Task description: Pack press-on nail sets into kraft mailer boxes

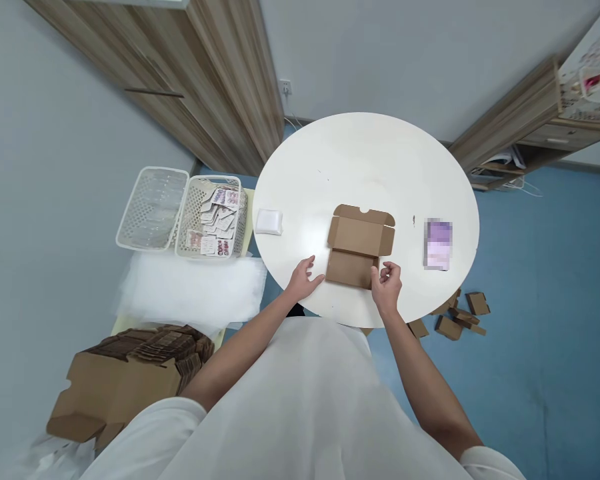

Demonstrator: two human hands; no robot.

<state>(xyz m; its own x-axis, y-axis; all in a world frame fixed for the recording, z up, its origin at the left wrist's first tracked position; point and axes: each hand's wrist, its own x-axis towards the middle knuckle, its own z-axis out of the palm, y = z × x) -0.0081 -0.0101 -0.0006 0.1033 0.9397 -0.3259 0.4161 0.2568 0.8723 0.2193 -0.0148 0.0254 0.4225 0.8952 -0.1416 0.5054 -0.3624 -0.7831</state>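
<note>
On the round white table [340, 150] lies a small brown cardboard box [353, 267], its lid [359, 235] folded back away from me with the side flaps spread. The tray part faces me and looks bare inside. My left hand [304, 280] is just off the box's front left corner, fingers apart, holding nothing. At the front right corner is my right hand [387, 287], its thumb against the box edge. Its other fingers are bent, with a gap between them and the thumb.
A white packet [269, 221] lies at the table's left, a pixelated purple item [438, 245] at its right. Left of the table stand a basket of printed cards [217, 220], another basket [153, 207], white sheets [195, 287] and stacked flat cardboard [120, 380]. Small boxes [450, 327] lie on the floor.
</note>
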